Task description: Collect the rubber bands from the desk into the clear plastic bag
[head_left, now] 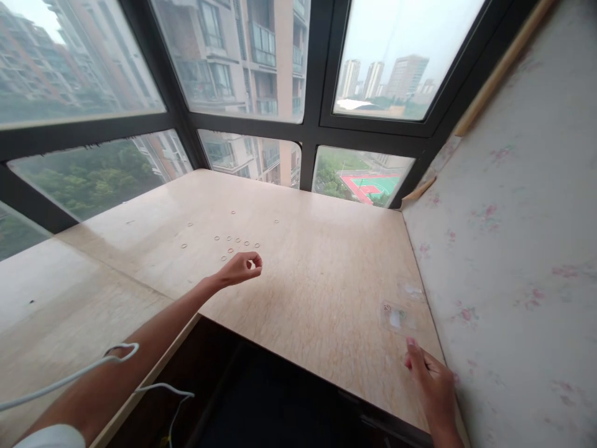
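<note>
Above the sill, my left hand (pixel 242 268) is curled with thumb and fingertips meeting in a pinch; anything between the tips is too small to make out. Just beyond it several thin small rings lie flat and spread out, among them a reddish ring (pixel 230 251) and a pale ring (pixel 257 246). At the lower right my right hand (pixel 430 381) is closed, thumb against the curled fingers, its contents hidden. A clear plastic bag (pixel 396 317) with small printed marks lies just past that hand, and a second clear bag (pixel 413 290) lies behind it.
The pale stone-patterned sill (pixel 317 292) ends in a front edge over a dark opening (pixel 270 386). Dark window frames (pixel 252 124) bound the back, and a flowered wall (pixel 522 261) the right. A white cable (pixel 69 378) crosses my left forearm. A small dark speck (pixel 32 302) lies far left.
</note>
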`<state>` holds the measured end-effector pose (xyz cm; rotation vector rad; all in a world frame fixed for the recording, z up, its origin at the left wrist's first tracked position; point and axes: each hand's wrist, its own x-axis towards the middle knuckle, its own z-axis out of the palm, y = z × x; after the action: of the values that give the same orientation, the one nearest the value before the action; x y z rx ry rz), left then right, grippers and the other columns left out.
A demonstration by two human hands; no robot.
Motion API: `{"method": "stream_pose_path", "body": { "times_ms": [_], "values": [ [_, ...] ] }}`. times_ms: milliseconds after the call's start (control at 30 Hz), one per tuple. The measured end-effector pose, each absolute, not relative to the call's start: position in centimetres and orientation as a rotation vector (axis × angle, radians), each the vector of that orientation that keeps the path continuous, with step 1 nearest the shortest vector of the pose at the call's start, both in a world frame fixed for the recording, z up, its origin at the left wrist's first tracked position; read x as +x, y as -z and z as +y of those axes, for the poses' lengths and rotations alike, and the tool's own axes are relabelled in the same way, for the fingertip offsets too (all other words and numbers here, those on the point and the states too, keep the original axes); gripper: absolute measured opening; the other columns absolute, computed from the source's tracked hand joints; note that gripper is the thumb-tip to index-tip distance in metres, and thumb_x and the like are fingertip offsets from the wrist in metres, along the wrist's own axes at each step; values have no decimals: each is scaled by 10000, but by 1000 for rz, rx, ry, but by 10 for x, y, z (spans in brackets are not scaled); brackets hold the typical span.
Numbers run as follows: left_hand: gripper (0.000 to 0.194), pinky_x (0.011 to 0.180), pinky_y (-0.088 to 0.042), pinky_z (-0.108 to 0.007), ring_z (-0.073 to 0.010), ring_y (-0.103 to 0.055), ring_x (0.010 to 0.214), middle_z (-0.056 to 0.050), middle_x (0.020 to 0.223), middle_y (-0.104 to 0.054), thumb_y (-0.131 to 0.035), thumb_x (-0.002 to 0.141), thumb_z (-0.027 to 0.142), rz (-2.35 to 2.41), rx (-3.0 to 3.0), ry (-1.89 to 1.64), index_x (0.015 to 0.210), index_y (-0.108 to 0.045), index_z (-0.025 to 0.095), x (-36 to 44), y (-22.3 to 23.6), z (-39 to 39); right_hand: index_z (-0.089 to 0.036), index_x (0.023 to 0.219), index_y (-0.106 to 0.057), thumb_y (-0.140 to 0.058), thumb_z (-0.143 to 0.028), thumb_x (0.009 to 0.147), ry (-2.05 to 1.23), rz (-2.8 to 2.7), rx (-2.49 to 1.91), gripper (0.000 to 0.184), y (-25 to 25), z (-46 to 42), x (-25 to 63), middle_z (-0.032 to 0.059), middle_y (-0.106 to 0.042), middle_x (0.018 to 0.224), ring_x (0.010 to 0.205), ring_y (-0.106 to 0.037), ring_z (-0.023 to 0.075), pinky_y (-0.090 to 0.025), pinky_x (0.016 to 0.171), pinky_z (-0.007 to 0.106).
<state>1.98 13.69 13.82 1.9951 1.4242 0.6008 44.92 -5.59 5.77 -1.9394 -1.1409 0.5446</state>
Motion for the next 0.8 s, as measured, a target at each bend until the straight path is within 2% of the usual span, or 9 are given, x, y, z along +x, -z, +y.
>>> {"method": "stream_pose_path", "body": {
  "times_ms": [67,167,300,533,800],
  "values": [
    [86,434,-254,-188,-56,-362,438,53,531,-474,-559,697,246,1360,1946,-638,699,-558,160,46,-143,135,-200,524,-486,-463,-610,836,-577,-1053,-1876,516,-57,-56,448,-35,-392,444,440,-389,126,-307,456,246],
    [108,422,-212,-177,-50,-319,426,78,487,-390,-557,737,263,1242,1890,-687,718,-543,158,86,-144,134,-185,552,-569,-336,-593,881,-621,-1001,-1749,573,-54,-55,450,-28,-389,420,418,-381,128,-309,449,253],
    [162,429,-202,-172,-52,-291,431,89,485,-350,-546,792,313,1106,1876,-725,748,-542,157,142,-138,131,-155,619,-664,-235,-541,889,-645,-1042,-1607,637,-50,-54,453,-21,-379,403,398,-364,130,-282,426,257],
    [199,517,-333,-194,-57,-392,526,-6,774,-592,-548,835,297,870,2117,-784,741,-648,153,241,-129,121,-138,807,-738,-286,-436,880,-659,-1032,-1503,545,-52,-56,451,-17,-420,441,414,-377,130,-271,412,254],
    [234,696,-448,-269,-145,-603,757,-54,1004,-648,-477,897,269,739,2535,-559,944,-699,211,327,-120,108,-126,983,-726,-270,-393,884,-704,-991,-1417,537,-45,-59,455,10,-530,559,441,-385,119,-280,408,248]
  ]
}}
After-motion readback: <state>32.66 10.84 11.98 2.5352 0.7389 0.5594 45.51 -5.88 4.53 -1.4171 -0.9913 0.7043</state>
